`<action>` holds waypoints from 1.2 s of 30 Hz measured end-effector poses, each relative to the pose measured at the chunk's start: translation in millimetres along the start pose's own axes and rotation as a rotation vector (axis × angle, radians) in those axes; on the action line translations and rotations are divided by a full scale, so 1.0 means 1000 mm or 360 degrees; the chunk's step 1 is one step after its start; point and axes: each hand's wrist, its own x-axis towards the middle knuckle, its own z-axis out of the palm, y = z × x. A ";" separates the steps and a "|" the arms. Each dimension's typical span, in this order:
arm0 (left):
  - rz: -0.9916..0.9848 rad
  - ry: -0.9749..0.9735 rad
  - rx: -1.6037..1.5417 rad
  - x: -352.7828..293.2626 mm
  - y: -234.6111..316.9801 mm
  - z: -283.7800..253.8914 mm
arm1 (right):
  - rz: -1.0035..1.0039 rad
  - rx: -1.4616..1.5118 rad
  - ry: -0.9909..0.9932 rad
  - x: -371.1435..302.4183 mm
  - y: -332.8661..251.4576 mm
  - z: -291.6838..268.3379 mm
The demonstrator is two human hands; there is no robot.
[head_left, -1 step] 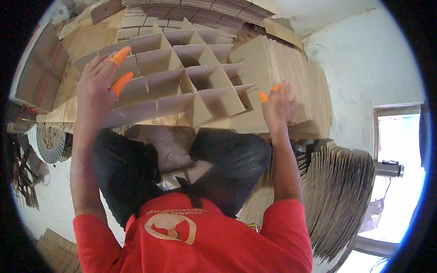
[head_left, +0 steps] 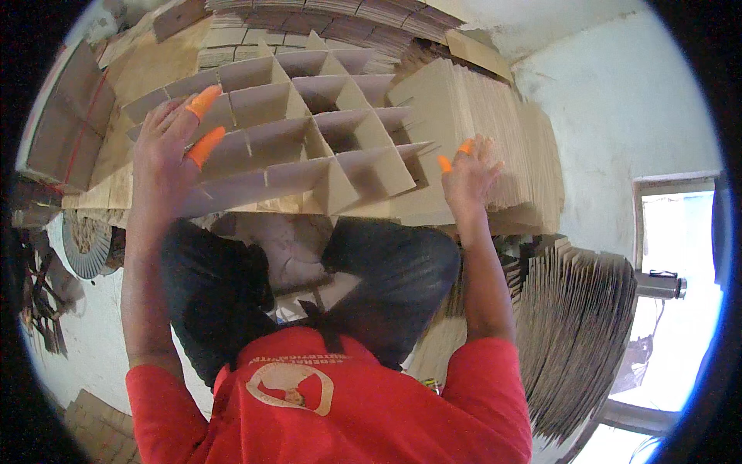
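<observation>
A cardboard divider grid [head_left: 309,116] of interlocked slotted strips stands on the work surface in front of me. Over its left end, my left hand [head_left: 166,147] is open, thumb and forefinger spread apart, with orange finger covers on both. Whether it touches the strips I cannot tell. To the right of the grid lies a stack of cardboard strips [head_left: 495,116], its edges lined up. My right hand [head_left: 470,178] is at the near left part of this stack, fingers outstretched, orange covers on thumb and forefinger. Nothing shows in its grasp.
A cardboard box [head_left: 66,116] stands at the far left. More stacked cardboard [head_left: 325,23] lies along the back. Below right, a large bundle of strips [head_left: 576,332] leans beside my right arm. A grey round basin [head_left: 86,243] sits at lower left; a white wall [head_left: 618,116] bounds the right.
My right hand has shifted very slightly up and to the left over the stack. The left hand has moved only a trace. The grid looks the same.
</observation>
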 end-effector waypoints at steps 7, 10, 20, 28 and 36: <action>-0.0026 -0.0036 -0.0037 -0.010 0.005 0.003 | -0.0137 -0.0326 0.0186 0.004 -0.014 0.010; -0.0034 -0.0028 -0.0038 -0.017 0.003 0.007 | -0.0084 0.0040 -0.0222 0.007 -0.022 -0.004; 0.0022 -0.0037 0.0014 -0.022 0.008 0.006 | -0.0058 -0.0201 0.0181 0.003 -0.026 0.007; 0.0029 -0.0001 -0.0027 -0.022 0.012 0.004 | 0.0010 0.0844 0.0265 0.001 0.018 0.050; -0.0007 -0.0085 -0.0096 -0.037 0.001 0.007 | 0.0163 0.0484 0.0468 0.021 0.109 -0.016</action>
